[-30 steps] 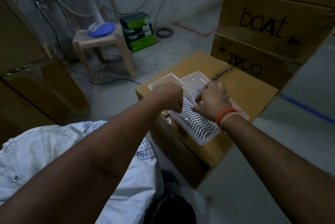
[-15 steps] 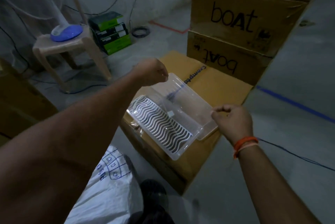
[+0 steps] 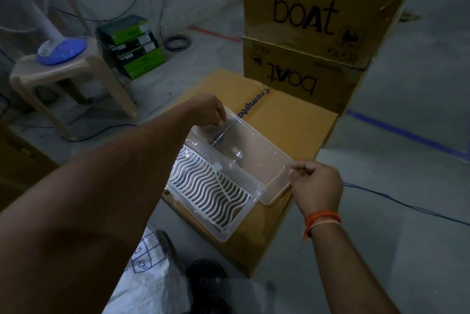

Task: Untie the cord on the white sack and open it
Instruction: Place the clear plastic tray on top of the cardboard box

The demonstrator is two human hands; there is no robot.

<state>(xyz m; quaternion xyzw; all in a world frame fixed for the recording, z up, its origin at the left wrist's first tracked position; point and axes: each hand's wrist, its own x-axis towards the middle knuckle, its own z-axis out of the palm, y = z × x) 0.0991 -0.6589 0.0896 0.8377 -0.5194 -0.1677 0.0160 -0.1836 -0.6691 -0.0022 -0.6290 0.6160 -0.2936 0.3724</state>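
Observation:
Only a corner of the white sack (image 3: 148,285) with its blue printed grid shows at the bottom left, under my left forearm; its mouth is out of sight. My left hand (image 3: 207,110) hovers over the far corner of a clear plastic tray (image 3: 273,154), fingers pinched on a thin cord (image 3: 220,133) that drops into the tray. The cord's pale end trails across the white wavy grille (image 3: 203,191) inside. My right hand (image 3: 316,186), with an orange wrist thread, pinches at the tray's right rim, seemingly on the same cord.
The tray rests on a brown cardboard box (image 3: 292,120). Stacked "boat" cartons (image 3: 318,21) rise behind it. To the left a plastic stool (image 3: 66,72) carries a fan base (image 3: 62,50), with green boxes (image 3: 134,46) beside it. Blue wire (image 3: 407,205) runs along the floor at right.
My hands, close together over the tray a second ago, have drawn apart, the left to the far corner and the right to the near right rim. The view has swung right.

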